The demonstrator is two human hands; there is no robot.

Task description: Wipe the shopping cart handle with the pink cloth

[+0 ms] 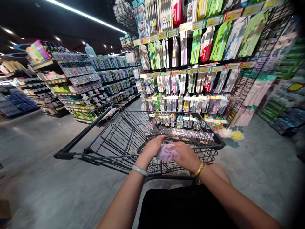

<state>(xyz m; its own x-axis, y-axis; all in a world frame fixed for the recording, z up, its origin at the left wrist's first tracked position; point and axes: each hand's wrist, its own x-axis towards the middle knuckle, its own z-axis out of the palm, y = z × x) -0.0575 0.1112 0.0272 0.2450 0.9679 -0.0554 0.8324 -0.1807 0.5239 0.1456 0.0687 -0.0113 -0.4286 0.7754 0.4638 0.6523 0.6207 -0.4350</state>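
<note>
A crumpled light purple cloth [166, 153] is bunched in my right hand [188, 156], whose fingers close over it from the right. My left hand [152, 148] is against the cloth's left side, fingers stretched out away from me and partly hidden. A pale bangle circles my left wrist, and a gold-coloured one my right. Both hands are above the near side of a black wire shopping cart [215, 140]. The cart's wire walls show around and below them.
A tall rack of packaged toothbrushes [196, 47] stands just beyond the cart. Shelves of packaged goods [78, 73] run along the left. More stacked goods [276, 105] are on the right. Pale and yellow fluffy items [234, 135] lie low by the rack. Grey floor [47, 175] surrounds the cart.
</note>
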